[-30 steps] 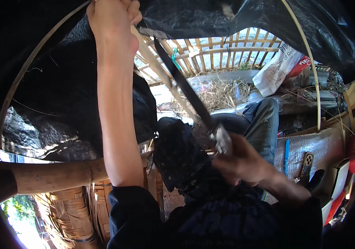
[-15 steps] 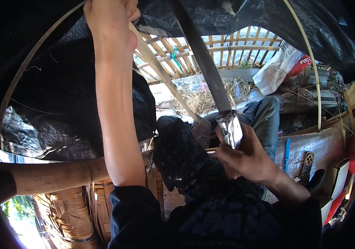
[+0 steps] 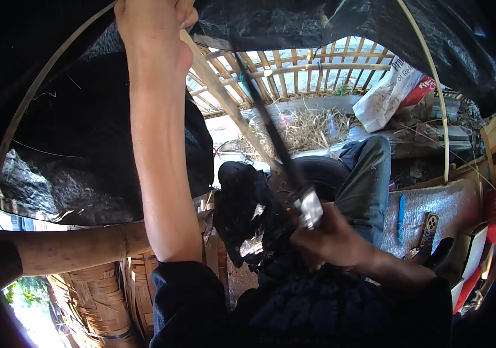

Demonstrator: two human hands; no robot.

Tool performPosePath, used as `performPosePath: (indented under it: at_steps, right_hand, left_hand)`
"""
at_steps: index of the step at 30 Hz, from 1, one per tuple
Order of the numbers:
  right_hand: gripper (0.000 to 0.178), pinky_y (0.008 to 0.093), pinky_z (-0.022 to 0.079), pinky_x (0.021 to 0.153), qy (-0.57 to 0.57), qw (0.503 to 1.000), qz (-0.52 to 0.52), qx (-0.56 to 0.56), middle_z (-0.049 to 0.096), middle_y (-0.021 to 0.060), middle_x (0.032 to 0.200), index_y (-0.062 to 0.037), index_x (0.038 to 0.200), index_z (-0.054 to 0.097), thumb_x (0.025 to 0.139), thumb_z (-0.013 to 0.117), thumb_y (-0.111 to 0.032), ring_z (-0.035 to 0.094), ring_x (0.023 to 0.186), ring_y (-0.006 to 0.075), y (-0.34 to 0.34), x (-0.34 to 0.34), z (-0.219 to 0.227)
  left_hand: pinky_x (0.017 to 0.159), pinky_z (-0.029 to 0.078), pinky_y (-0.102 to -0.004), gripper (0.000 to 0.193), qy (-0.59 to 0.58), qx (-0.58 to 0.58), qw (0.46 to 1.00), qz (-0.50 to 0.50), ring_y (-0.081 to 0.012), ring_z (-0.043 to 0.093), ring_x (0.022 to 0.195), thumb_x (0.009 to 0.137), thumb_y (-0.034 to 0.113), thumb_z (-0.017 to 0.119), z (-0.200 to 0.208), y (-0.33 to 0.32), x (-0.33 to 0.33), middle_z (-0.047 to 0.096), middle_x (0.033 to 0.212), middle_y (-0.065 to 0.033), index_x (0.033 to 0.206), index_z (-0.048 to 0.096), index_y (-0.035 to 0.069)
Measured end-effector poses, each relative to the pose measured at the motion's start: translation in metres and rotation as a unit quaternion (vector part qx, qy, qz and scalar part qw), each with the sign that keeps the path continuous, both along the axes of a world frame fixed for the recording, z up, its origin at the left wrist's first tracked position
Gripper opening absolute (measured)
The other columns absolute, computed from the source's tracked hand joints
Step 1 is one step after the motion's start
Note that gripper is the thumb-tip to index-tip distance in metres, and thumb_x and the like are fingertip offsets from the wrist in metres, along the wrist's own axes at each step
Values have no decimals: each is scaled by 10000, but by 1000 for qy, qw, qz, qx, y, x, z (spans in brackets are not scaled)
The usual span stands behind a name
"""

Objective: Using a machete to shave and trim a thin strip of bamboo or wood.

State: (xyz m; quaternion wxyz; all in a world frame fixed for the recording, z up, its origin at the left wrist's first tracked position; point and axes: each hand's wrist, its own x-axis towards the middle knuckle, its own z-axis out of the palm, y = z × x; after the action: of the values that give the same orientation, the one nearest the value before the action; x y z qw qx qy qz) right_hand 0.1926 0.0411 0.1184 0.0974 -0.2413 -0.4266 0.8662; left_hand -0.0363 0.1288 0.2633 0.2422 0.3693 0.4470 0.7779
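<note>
My left hand (image 3: 154, 26) is raised at the top left, closed round the upper end of a long pale bamboo strip (image 3: 225, 95); its fingertips are partly cut off by the frame edge. The strip slants down toward my legs, where its lower end meets a dark object I cannot make out. My right hand (image 3: 335, 239), slightly blurred, is wrapped round the handle of a machete (image 3: 268, 124). The long dark blade points up and to the left, beside the strip. Bright light glints off the shiny part at the handle. Whether blade and strip touch, I cannot tell.
Black plastic sheeting (image 3: 103, 133) hangs at left and overhead. A thick bamboo pole (image 3: 80, 248) crosses at lower left above woven bamboo (image 3: 97, 298). Ahead are a slatted bamboo fence (image 3: 312, 69), straw and a white sack (image 3: 387, 101). A phone (image 3: 429, 227) and blue stick (image 3: 401, 219) lie right.
My right hand has moved down and slightly left with the machete, whose blade now tilts further left, closer to the strip. My left hand has barely shifted and keeps its grip.
</note>
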Motion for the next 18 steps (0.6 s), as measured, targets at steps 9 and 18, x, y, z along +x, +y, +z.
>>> performPosePath:
  at_steps: [9,18]
  right_hand:
    - [231,234,351,329,38,997,-48,40,466,31,502,46,987,396,785,506,24,447,359,96,4,4,15]
    - [208,223,332,314,28,999,-14,-23,449,20,494,-8,965,402,782,488,41,433,344,90,14,12,14]
  left_hand:
    - [391,169,-230,335,44,4,991,122,-71,200,388,826,194,531,5,-5,22,235,480,52,572,314,170]
    - [398,154,-225,339,66,8,994,83,-64,176,394,829,118,516,-5,-10,4,217,484,28,585,282,136]
